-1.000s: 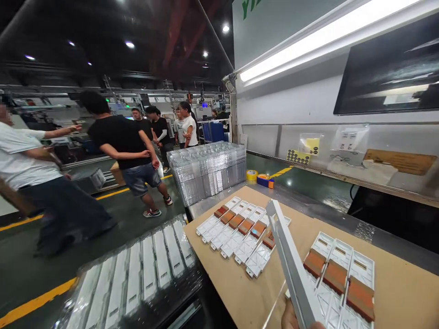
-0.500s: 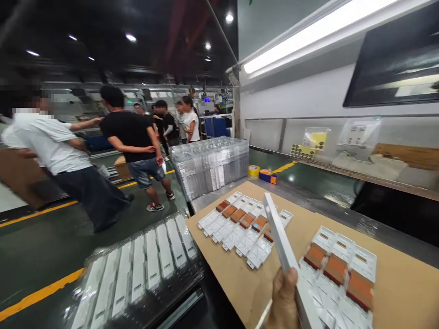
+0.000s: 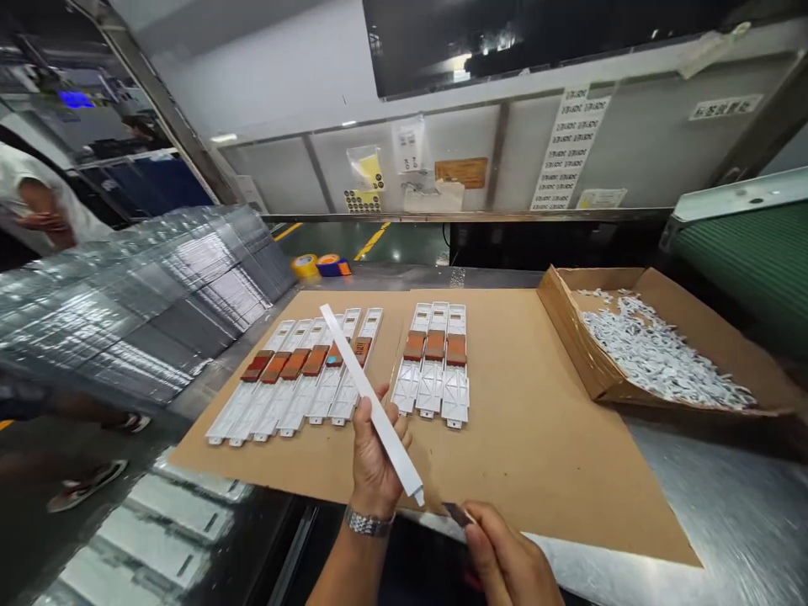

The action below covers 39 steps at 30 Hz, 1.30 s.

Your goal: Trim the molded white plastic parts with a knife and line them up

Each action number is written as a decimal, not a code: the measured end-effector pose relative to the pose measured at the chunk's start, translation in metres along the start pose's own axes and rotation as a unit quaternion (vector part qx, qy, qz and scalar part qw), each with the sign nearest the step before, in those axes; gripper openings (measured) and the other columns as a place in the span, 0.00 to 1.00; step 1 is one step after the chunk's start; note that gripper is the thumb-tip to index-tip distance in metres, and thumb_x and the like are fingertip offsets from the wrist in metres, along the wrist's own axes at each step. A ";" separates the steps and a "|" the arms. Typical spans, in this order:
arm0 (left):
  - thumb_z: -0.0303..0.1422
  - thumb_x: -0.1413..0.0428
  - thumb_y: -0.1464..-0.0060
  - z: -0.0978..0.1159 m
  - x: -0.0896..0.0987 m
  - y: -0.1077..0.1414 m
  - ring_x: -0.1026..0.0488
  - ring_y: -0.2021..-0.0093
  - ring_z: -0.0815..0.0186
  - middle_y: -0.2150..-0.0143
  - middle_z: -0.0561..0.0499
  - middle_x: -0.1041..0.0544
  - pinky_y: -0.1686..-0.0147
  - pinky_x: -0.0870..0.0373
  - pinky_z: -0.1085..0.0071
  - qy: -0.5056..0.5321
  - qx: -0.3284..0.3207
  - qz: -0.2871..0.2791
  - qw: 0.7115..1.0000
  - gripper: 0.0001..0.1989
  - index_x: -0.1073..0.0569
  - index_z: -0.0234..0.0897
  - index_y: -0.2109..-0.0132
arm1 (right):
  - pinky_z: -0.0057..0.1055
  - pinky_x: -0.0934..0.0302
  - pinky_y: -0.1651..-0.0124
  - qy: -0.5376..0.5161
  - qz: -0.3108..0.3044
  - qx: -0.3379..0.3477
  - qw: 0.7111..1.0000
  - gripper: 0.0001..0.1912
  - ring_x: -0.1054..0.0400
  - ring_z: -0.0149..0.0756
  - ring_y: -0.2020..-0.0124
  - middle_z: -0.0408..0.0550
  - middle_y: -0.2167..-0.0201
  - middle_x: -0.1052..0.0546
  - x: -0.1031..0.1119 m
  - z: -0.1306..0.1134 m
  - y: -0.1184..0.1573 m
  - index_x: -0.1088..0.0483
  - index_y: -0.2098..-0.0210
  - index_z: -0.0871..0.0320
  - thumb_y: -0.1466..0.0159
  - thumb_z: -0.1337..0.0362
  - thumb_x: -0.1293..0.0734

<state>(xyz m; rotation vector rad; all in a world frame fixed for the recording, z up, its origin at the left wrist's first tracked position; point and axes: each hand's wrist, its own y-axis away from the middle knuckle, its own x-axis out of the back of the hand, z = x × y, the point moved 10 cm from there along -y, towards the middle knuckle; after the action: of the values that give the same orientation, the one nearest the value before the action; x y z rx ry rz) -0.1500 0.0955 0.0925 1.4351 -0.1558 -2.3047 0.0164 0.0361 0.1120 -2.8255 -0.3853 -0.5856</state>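
My left hand (image 3: 377, 450), with a metal watch (image 3: 369, 523) on the wrist, is closed around a long white plastic strip (image 3: 372, 404). The strip slants from upper left to lower right above the cardboard sheet. At its lower end a small tab sticks out. Close to that end, my right hand (image 3: 508, 555) grips a small knife (image 3: 458, 513) whose dark blade points left, apart from the strip. Behind the strip lies a row of white plastic pieces (image 3: 296, 396) with orange-brown blocks across them. A second, shorter group of such pieces (image 3: 430, 391) lies to its right.
A cardboard box (image 3: 587, 370) of small white bits stands at the right. Tape rolls (image 3: 321, 266) lie behind the cardboard sheet (image 3: 523, 438). Plastic-wrapped stacks (image 3: 208, 278) stand at the left, with more white pieces (image 3: 157, 522) below. A person (image 3: 44, 194) stands far left.
My view has swung right and down. The strip now slants across the middle, and my right hand with the knife has come into view, as have the box and my watch.
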 end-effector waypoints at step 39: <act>0.39 0.40 0.52 -0.021 -0.006 0.007 0.56 0.84 0.78 0.81 0.62 0.50 0.87 0.56 0.81 -0.056 0.016 -0.015 0.998 0.19 0.33 0.36 0.55 | 0.22 0.51 0.77 0.130 0.003 0.046 0.990 0.19 0.39 0.27 0.81 0.39 0.81 0.33 0.001 -0.008 0.000 0.41 0.76 0.55 0.31 0.58 0.47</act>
<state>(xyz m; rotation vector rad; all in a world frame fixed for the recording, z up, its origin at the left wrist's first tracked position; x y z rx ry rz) -0.1276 0.0943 0.0899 1.3335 -0.2060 -2.4182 0.0147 0.0345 0.1192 -2.6162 -0.3454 -0.8974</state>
